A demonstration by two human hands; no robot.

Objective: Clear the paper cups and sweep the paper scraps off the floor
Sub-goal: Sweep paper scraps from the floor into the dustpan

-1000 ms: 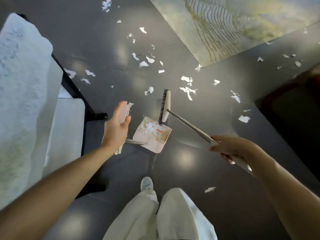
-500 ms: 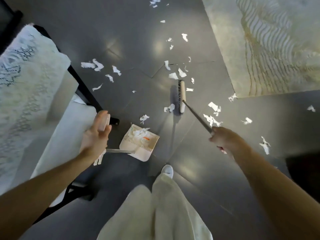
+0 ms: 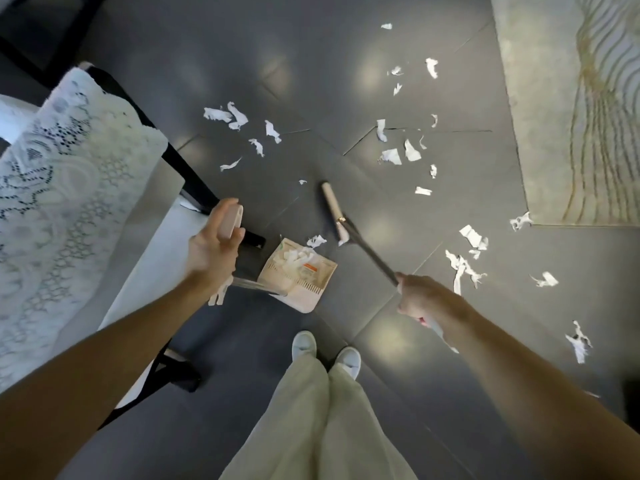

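White paper scraps (image 3: 391,156) litter most of the dark floor (image 3: 311,64). Only a small heap lies in the dustpan (image 3: 313,289), so sweeping looks barely begun; no paper cups show. The left hand (image 3: 211,245) grips the dustpan's handle, and the right hand (image 3: 424,301) grips the broom (image 3: 332,209), whose head rests beside the pan. The dustpan's orange-marked label is unreadable.

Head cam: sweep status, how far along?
Done: a pile of scraps sits in the dustpan. In hand: left hand grips the dustpan handle, right hand grips the broom, its head beside a scrap at the pan's mouth. Left: many paper scraps scattered on the floor. No cups in view.
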